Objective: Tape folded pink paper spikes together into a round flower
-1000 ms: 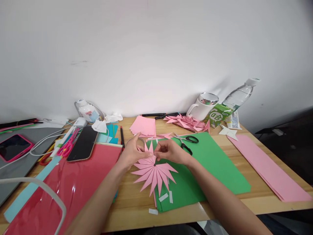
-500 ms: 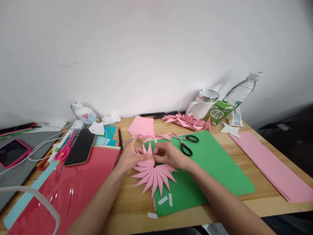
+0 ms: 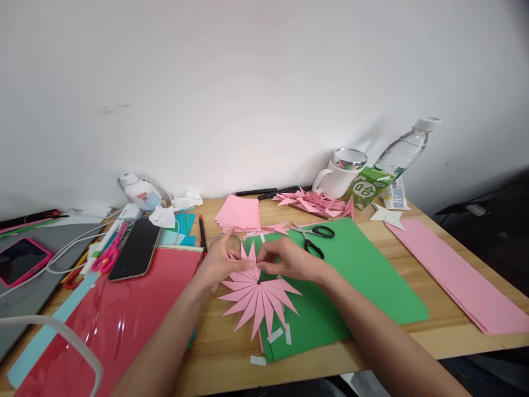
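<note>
Between my two hands is a pink folded-paper star (image 3: 258, 303) with many points fanned around a small centre hole. My left hand (image 3: 221, 263) pinches its upper left points, thumb on top. The fingertips of my right hand (image 3: 285, 260) are closed on the paper at the upper right of the hole. A roll of clear tape (image 3: 233, 242) lies partly behind my left hand. Under the star's right side is a stack of green paper (image 3: 351, 275), with small white strips (image 3: 275, 334) near its lower left corner. Black-handled scissors (image 3: 316, 237) rest on the green paper, open.
Pink paper squares (image 3: 238, 213) and a heap of folded pink pieces (image 3: 316, 204) lie at the back. A white mug (image 3: 341, 173), green box (image 3: 367, 187) and water bottle (image 3: 405, 149) stand behind. Long pink sheets (image 3: 454, 275) lie right; a phone (image 3: 136, 248) sits left on a red folder (image 3: 136, 320).
The pink star has turned slightly and shifted a little downward and left in view. Both hands keep their pinch on it, the right fingers slightly more upright.
</note>
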The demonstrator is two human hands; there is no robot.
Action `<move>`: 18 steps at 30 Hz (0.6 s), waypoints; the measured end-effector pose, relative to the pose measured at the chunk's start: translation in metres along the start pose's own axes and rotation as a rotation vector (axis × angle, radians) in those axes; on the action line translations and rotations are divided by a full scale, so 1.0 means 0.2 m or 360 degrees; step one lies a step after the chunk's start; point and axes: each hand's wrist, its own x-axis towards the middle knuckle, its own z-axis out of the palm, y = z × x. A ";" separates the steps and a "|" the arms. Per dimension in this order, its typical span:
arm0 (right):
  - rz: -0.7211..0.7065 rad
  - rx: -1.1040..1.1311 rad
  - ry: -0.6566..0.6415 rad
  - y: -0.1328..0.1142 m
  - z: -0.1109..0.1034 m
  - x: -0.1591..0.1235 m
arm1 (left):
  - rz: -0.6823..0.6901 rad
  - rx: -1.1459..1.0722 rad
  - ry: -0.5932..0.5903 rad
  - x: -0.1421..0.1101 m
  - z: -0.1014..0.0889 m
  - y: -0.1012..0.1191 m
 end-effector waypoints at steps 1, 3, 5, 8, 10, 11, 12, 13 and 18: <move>0.0013 0.0017 -0.0015 0.00 0.00 0.00 | -0.0005 0.0001 0.0002 0.00 0.00 0.00; 0.0022 0.0020 -0.0028 -0.01 -0.01 0.00 | -0.0019 0.0002 0.0009 0.00 0.00 0.00; 0.0037 0.0040 -0.0036 -0.02 -0.02 0.00 | -0.0039 -0.0006 0.0006 0.00 0.00 0.00; 0.0093 0.0141 -0.0077 -0.02 -0.02 -0.01 | -0.0053 -0.0018 -0.0022 0.00 0.00 -0.01; 0.0136 0.0205 -0.0107 -0.01 -0.02 -0.01 | -0.0042 -0.0028 -0.0046 0.00 0.00 -0.02; 0.0156 0.0238 -0.0124 -0.01 -0.02 -0.01 | -0.0033 -0.0030 -0.0059 0.00 0.00 -0.02; 0.0176 0.0273 -0.0142 -0.01 -0.02 -0.01 | -0.0025 -0.0030 -0.0070 0.00 0.00 -0.03; 0.0194 0.0309 -0.0159 0.00 -0.02 -0.01 | -0.0018 -0.0027 -0.0085 0.00 0.00 -0.03; 0.0179 0.0221 -0.0174 0.00 -0.02 -0.01 | -0.0003 0.0009 -0.0113 0.01 0.00 -0.04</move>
